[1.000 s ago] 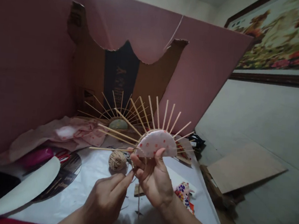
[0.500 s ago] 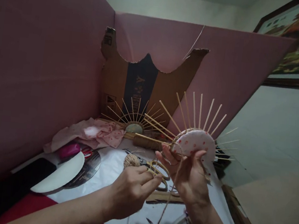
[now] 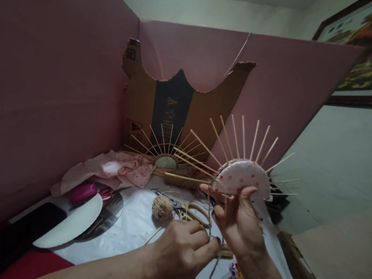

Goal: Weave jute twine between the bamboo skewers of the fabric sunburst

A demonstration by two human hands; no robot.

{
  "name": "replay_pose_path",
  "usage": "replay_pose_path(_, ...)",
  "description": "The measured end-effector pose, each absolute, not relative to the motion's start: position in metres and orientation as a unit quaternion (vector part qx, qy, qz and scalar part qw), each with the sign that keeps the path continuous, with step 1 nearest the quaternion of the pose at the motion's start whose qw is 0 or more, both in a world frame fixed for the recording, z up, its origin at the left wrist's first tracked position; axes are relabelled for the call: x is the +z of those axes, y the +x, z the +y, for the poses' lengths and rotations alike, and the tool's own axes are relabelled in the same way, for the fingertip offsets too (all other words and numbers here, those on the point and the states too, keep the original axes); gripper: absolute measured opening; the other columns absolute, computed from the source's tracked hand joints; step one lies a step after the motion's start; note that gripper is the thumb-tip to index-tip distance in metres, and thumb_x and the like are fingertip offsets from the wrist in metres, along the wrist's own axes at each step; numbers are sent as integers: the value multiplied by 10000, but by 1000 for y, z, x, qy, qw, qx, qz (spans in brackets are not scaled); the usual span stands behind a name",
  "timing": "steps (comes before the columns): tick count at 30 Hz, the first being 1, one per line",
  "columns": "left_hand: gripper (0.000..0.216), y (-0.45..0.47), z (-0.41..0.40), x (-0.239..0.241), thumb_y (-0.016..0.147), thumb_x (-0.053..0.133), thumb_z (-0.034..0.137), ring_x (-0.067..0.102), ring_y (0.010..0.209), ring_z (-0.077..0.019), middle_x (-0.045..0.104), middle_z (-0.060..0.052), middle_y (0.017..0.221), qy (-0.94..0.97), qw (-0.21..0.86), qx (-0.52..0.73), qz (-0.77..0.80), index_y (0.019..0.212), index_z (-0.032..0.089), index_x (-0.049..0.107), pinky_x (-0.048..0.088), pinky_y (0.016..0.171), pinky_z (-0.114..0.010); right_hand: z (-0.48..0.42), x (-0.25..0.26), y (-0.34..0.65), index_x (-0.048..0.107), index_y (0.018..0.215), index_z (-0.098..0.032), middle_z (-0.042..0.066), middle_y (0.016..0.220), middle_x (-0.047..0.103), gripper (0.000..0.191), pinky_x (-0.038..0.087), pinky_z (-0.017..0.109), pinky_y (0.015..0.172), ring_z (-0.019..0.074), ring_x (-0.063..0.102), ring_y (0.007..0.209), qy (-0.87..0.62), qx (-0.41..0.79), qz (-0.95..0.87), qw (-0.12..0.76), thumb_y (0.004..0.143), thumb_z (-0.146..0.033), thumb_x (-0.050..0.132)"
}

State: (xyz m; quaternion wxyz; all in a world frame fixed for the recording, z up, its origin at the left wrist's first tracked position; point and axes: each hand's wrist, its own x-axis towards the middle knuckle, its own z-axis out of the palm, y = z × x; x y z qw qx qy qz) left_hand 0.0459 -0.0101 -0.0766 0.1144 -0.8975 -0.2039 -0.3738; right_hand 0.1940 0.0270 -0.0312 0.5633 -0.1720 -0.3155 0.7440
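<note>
My right hand [image 3: 242, 222] grips a half-round piece covered in white cloth with red dots [image 3: 242, 177], its thumb on the front face. Thin wooden sticks [image 3: 242, 137] fan out from the curved edge like rays. Below and to the left, my left hand [image 3: 189, 252] is closed in a pinch on a strand of jute twine [image 3: 209, 216] that runs down from the left corner of the half-round piece. Another length of twine hangs past my right palm. Behind my left hand lie a ball of twine [image 3: 162, 208] and scissors with gold handles [image 3: 197, 213].
A second stick fan with a pale half-round centre [image 3: 166, 162] stands at the back, before a torn cardboard sheet [image 3: 206, 110]. Dotted pink cloth [image 3: 108, 169], a magenta object [image 3: 83, 192], a white half-disc [image 3: 70, 225] and a dark phone-like slab [image 3: 38, 221] lie on the left.
My left hand has moved down and to the right, drawing the twine downward. The fingers of my right hand have curled in under the half-round piece, which has turned slightly.
</note>
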Motion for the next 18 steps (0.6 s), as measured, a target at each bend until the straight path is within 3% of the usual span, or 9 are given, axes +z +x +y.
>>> replay_pose_path(3,180,49,-8,-75,817,455,108,511,579,-165,579,-16,641,-895,114,-380,-204,955,138,567,382,502,-301,27,-26,198,735,790,-60,205,853,734,688,563,225,501,207,725,677,-212,746,-300,555,836,-654,390)
replay_pose_path(5,203,49,-6,-74,836,426,87,523,588,-159,593,-24,647,-890,100,-393,-207,971,137,569,416,535,-292,26,-21,201,734,776,-69,203,842,735,693,580,257,551,229,730,747,-216,736,-296,569,830,-663,382)
replay_pose_path(8,248,46,-3,-72,853,413,64,563,678,-161,651,-71,767,-870,77,-434,-219,1038,128,567,468,615,-294,27,-14,207,729,779,-97,180,811,742,673,580,259,558,221,732,731,-209,722,-293,591,802,-687,406)
replay_pose_path(11,212,37,3,-72,837,527,126,574,864,-197,663,-110,974,-833,64,-494,-240,1035,158,596,487,748,-347,28,-7,214,723,781,-103,161,769,746,698,587,262,592,215,733,712,-206,700,-285,621,782,-719,396)
replay_pose_path(15,173,18,29,-74,877,494,272,595,845,-177,676,-59,854,-739,-16,-554,-384,844,198,647,482,770,-311,26,3,224,713,779,-130,125,749,752,644,588,247,572,204,733,692,-191,670,-299,652,754,-720,456)
replay_pose_path(18,244,3,61,-77,897,448,317,610,783,-184,680,-80,850,-688,-39,-544,-478,898,167,641,476,707,-303,24,9,230,705,783,-140,113,757,754,595,587,250,529,201,730,671,-167,647,-335,664,743,-700,507)
